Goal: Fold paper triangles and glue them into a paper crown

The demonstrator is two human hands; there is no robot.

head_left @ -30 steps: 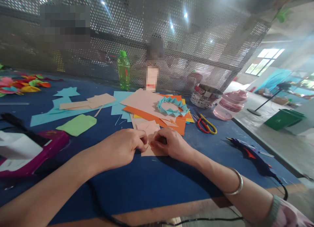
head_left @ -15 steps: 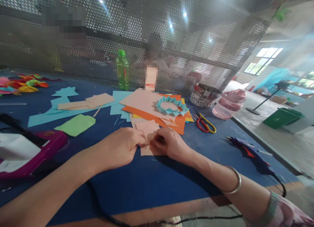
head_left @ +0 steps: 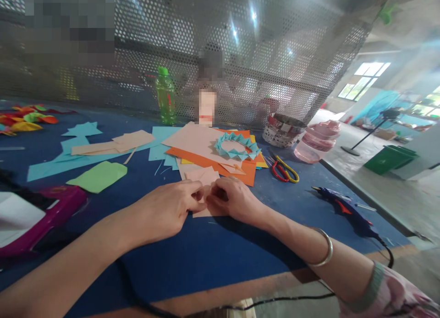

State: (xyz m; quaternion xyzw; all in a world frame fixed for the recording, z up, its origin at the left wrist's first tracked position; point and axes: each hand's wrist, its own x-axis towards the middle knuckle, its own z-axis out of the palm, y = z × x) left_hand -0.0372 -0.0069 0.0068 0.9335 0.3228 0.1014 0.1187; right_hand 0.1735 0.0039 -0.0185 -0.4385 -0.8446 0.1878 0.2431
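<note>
Since the earlier frames the two hands have been drawn closer together, and the whole view has been shifted slightly leftward. A perforated metal screen (head_left: 240, 43) is stood behind a long blue worktable (head_left: 192, 249), on which a green plastic bottle (head_left: 165, 98), a woven tub (head_left: 283, 131) and stacked pink plastic containers (head_left: 316, 141) are placed toward the far side. A large peach sheet (head_left: 192, 141) is laid over an orange sheet (head_left: 240, 173), and a ring of folded teal paper (head_left: 237, 146) is rested on them. A blue glue gun (head_left: 343, 217) and scissors with red and yellow handles (head_left: 283, 171) are left to the right, with a green paper scrap (head_left: 98, 176) to the left. Nearest the body, a small folded peach paper piece (head_left: 204, 176) is held flat on the table, just in front of the orange sheet, its long axis running away from the person. The right hand (head_left: 233, 200) is curled closed over its near middle and covers more of it, while the left hand (head_left: 161, 210) is curled in against its left edge, though whether it is gripped there cannot be told.
</note>
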